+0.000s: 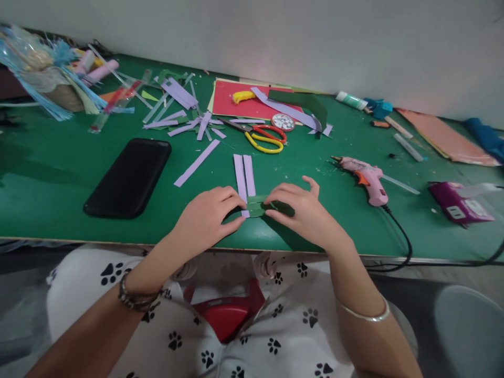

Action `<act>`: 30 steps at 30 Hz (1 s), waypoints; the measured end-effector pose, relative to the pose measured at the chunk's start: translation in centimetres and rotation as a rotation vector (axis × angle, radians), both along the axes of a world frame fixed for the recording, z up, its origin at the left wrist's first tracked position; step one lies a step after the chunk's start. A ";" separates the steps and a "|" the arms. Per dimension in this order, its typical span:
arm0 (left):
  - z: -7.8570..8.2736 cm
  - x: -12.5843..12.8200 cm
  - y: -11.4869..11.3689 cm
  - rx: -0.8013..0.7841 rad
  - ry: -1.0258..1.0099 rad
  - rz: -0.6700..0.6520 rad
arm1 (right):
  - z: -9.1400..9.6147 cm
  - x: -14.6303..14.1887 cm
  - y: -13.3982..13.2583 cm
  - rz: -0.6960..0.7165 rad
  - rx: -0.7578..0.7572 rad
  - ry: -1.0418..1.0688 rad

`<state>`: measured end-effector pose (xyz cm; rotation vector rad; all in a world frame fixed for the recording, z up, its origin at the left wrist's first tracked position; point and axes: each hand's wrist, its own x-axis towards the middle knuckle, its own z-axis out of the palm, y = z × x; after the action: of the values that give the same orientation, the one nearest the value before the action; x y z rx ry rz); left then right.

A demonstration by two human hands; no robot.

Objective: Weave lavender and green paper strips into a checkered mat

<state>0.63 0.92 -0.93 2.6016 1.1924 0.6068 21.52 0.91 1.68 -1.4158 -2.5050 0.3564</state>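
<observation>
Near the front edge of the green table [47, 178], my left hand [207, 218] and my right hand [303, 210] meet over a small piece of green paper strips [256, 206]. Each hand pinches one end of that green piece with curled fingers. Two lilac paper strips [244, 176] lie side by side, running away from me, and the green strips cross over their near ends. My right little finger sticks up, free.
A black phone [128, 178] lies to the left. Red and yellow scissors [265, 137] and red paper [252, 102] sit behind the strips. A pink glue gun [364, 178] with its black cord lies right. Loose lilac strips [181, 113] scatter at the back. A purple box [459, 202] is far right.
</observation>
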 end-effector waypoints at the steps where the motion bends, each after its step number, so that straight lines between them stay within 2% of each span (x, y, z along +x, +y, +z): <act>1: 0.0 0.0 0.0 -0.003 0.008 -0.003 | 0.0 0.2 0.0 0.005 -0.002 -0.002; 25: 0.2 0.2 -0.1 -0.054 0.026 0.039 | -0.6 0.0 -0.1 0.023 0.059 -0.052; 30: 0.0 0.1 0.0 -0.034 0.026 0.030 | -0.5 -0.2 -0.1 -0.008 0.071 -0.047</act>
<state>0.76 0.87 -0.96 2.5758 1.2405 0.5547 21.36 0.83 1.16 -1.4217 -2.5220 0.2323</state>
